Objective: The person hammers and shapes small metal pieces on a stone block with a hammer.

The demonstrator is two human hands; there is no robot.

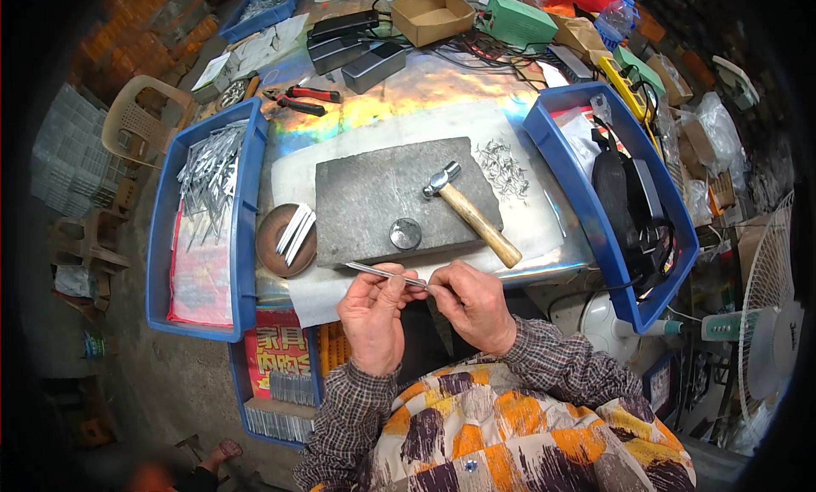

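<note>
A thin silvery metal strip (365,270) is pinched between the thumb and fingers of my left hand (374,318). It slants from the front edge of the dark block toward my other hand. My right hand (474,307) is closed, its fingertips at the strip's right end; whatever small thing they may grip is hidden. Just beyond lies the grey metal block (365,186), bearing a ball-peen hammer (476,218) with a wooden handle and a small round metal piece (405,233). Left of the block, a brown bowl (269,230) holds several metal strips (296,233).
Small metal pins (501,170) lie scattered on white paper right of the block. Blue trays flank the work: the left tray (155,262) holds many strips, the right tray (586,220) a black item and cables. Red-handled pliers (304,99), boxes and a white fan (769,322) stand farther out.
</note>
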